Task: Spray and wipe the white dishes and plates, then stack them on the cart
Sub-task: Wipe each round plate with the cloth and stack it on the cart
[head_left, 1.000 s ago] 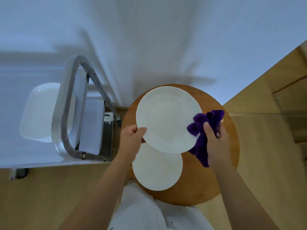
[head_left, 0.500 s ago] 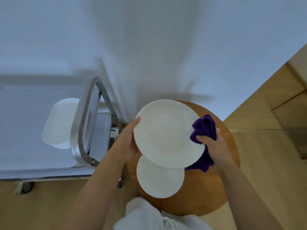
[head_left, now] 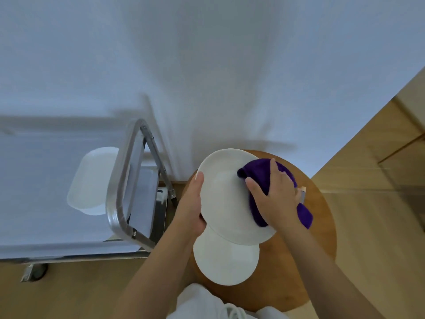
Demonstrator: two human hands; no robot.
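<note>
Plate (head_left: pixel 224 199), raised over stool (head_left: pixel 322 238): left hand (head_left: pixel 192 203) grips its rim; right hand (head_left: pixel 273 194) presses cloth (head_left: pixel 262 178) flat-fingered on its face. Second plate (head_left: pixel 226 259) rests on stool. Advice: brace rim, sweep cloth edge to edge.

A round wooden stool (head_left: pixel 322 245) stands on pale wood flooring (head_left: pixel 379 238) against a plain white wall (head_left: pixel 207 65); white clothing (head_left: pixel 202 302) shows below.

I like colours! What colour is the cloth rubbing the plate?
Purple. The cloth under the right hand shows clearly in the head view.
</note>
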